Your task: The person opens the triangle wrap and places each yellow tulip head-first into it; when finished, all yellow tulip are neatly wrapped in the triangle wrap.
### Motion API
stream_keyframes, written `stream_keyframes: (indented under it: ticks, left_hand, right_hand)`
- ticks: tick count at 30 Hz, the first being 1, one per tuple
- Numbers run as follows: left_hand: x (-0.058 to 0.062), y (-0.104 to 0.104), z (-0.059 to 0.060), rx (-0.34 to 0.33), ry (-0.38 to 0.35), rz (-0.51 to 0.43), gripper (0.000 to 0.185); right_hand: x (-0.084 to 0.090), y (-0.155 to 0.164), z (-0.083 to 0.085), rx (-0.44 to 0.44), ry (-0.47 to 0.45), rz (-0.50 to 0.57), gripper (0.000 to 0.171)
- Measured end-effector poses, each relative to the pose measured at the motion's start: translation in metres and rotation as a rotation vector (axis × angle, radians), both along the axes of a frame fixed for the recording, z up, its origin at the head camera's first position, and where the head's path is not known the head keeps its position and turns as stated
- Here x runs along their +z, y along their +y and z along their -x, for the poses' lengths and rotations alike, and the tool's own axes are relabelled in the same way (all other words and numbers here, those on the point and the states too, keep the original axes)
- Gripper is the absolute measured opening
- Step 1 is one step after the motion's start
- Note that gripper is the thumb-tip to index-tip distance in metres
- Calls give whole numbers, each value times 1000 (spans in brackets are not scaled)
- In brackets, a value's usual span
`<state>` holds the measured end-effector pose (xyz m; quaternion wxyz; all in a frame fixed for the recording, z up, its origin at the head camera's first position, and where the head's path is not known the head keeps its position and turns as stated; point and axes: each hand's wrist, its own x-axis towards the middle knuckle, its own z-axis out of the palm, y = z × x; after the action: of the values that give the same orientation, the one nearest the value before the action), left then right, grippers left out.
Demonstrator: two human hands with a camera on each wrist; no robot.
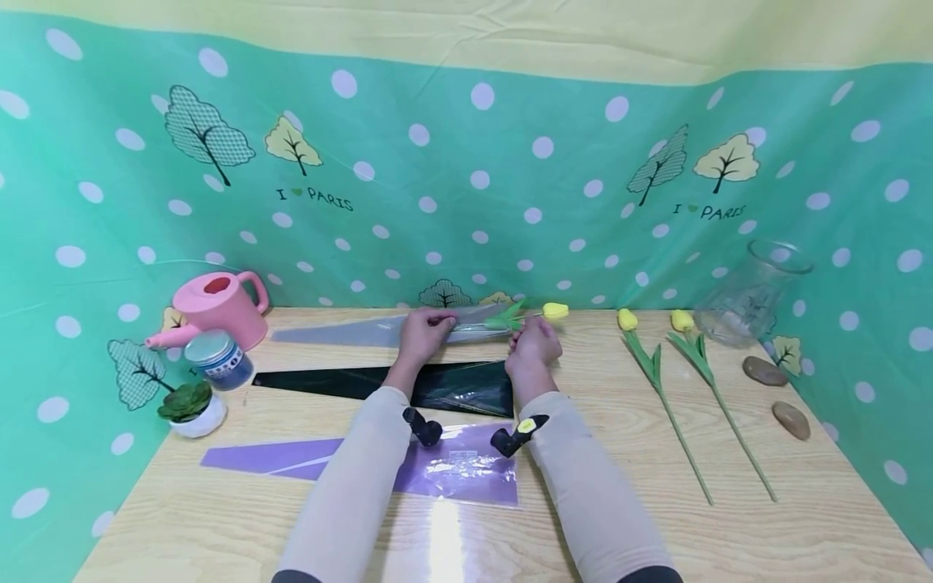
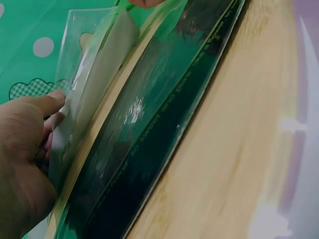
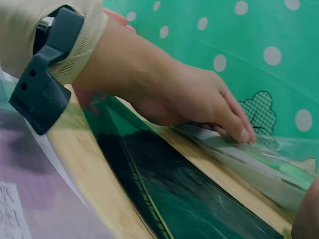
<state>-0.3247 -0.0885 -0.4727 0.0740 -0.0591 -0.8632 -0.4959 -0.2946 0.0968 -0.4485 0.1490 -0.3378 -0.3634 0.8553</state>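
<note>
At the back of the table, a clear greyish flower sleeve (image 1: 342, 332) lies with its narrow end to the left. My left hand (image 1: 424, 334) pinches its upper film between thumb and fingers, also visible in the left wrist view, where the film (image 2: 82, 94) is lifted. A yellow tulip (image 1: 555, 311) lies sideways at the sleeve's wide right end, its stem and green leaves partly within the film. Below the bloom, my right hand (image 1: 535, 344) grips the tulip; the fingertips are partly hidden. Only an edge of this hand (image 3: 306, 214) enters the right wrist view.
In front lie a black sleeve (image 1: 466, 389) and a purple sleeve (image 1: 466, 461). Two tulips (image 1: 656, 380) (image 1: 717, 389), a glass vase (image 1: 743, 300) and two stones (image 1: 765, 371) (image 1: 791, 420) are right. A pink watering can (image 1: 226, 308), blue-labelled jar (image 1: 219, 360) and potted succulent (image 1: 193, 409) stand left.
</note>
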Motion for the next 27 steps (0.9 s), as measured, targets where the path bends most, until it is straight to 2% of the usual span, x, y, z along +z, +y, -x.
stream_keyframes:
  ticks: [6,15,18,21,23,27]
  left_hand:
    - [-1,3,1,1,8,-1,21]
    - [-4,6,1,7,11,-7,20]
    - [-3,6,0,6,10,-1,20]
    - [-2,4,-1,7,8,13,20]
    - [-2,3,-1,6,8,26,20]
    - [-1,2,0,1,8,41,20]
  right_hand:
    - [-2,-9,3,-25,-8,-9,30]
    - [-7,-10,2,-61,-58,-173,19]
    - [-4,-5,0,-29,-42,-184,10]
    - [1,11,-2,72,27,-227,6]
    - [5,27,-3,153,91,-315,8]
    - [8,66,-3,312,170,-684,22]
